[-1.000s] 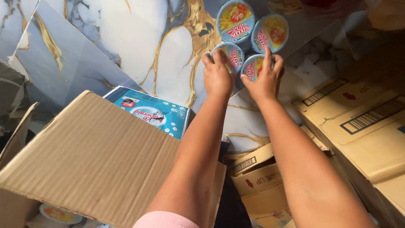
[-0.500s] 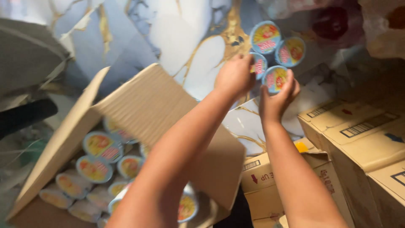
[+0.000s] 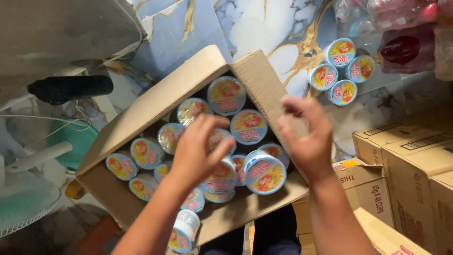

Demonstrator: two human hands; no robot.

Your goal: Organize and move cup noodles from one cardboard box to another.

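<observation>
An open cardboard box point(image 3: 155, 106) holds several foil-lidded noodle cups point(image 3: 226, 94), most upright, and one blue cup point(image 3: 264, 172) lies tilted on top of the others. My left hand point(image 3: 198, 151) reaches into the box with its fingers spread and curled just over the cups, holding nothing. Over the box's right flap point(image 3: 264, 89) my right hand point(image 3: 306, 137) hovers with loose fingers and an empty palm. Several more cups point(image 3: 339, 71) stand grouped on the marble floor beyond it.
Closed cardboard boxes point(image 3: 415, 160) are stacked at the right. Plastic bags with red contents point(image 3: 406, 33) lie at the top right. A white fan point(image 3: 28, 189), a green basin point(image 3: 78, 141) and a black cylinder point(image 3: 71, 87) crowd the left side.
Both hands have drawn back from the cups on the floor to the open box. The view has swung down and left, so the box's contents now show.
</observation>
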